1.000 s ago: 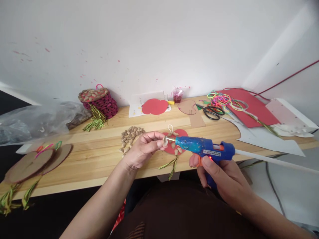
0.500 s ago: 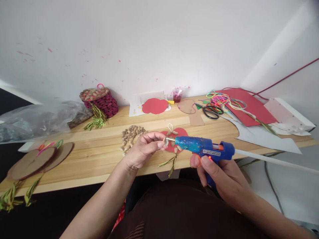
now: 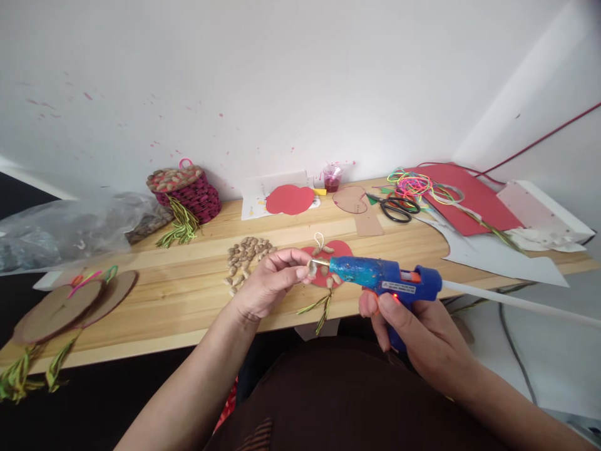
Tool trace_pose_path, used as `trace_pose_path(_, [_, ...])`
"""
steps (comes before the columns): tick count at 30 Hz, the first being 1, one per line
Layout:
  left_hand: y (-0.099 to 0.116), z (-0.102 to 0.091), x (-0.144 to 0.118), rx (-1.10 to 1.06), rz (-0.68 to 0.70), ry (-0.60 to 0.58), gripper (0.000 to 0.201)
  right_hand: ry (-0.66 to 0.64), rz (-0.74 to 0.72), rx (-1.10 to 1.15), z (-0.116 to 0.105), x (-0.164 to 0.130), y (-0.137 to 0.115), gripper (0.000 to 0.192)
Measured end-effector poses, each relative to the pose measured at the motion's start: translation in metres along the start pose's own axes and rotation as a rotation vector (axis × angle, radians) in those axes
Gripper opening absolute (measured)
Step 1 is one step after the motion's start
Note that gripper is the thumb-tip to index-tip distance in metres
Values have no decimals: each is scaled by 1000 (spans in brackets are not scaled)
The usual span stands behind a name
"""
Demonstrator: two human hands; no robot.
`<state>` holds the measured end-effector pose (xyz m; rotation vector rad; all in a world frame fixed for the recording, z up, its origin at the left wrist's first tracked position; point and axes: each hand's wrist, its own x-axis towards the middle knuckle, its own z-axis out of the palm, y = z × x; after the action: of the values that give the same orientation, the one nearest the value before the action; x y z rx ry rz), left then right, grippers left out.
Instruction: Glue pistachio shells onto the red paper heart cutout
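The right hand [image 3: 413, 326] is closed around the handle of a blue glue gun [image 3: 387, 279], one finger on the orange trigger, the metal tip pointing toward nine o'clock. The left hand [image 3: 267, 282] pinches a small pale shell [image 3: 312, 269] between thumb and fingertips, held right at the tip of the gun, touching or nearly so; which cannot be told. Both hands hover over the near edge of a wooden table [image 3: 188, 294]. Directly under the shell lies a red heart-shaped cutout [image 3: 338, 249] with a white loop at twelve o'clock, a few shells stuck on it and green strands hanging at six o'clock. A heap of loose shells [image 3: 246, 254] sits just beside the left hand at eleven o'clock. Farther off at twelve o'clock lies another red cutout [image 3: 290, 200], scissors [image 3: 397, 208] at one o'clock, and a woven basket [image 3: 185, 188] at ten o'clock.
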<state>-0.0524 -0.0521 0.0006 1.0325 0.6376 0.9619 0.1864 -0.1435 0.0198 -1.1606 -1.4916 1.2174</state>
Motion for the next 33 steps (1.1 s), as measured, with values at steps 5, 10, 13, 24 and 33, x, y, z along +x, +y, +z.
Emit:
trace_pose_path(5, [-1,0,1,10,8,-5,29,10,16,8,0,2,-2,38])
trace_pose_path(10, [-1,0,0,-3,6,-16,27,24,52,22,2,5,-4,39])
trace_pose_path(13, [-1,0,0,0,1,-11,26,37,47,23,2,5,-4,40])
trace_pose_path(24, [-2,-1,0,-3,2,12,27,43,26,-9,0,3,-1,39])
trace_pose_path(33, [-2,0,1,-10,5,5,25,34,42,18,1,3,-1,38])
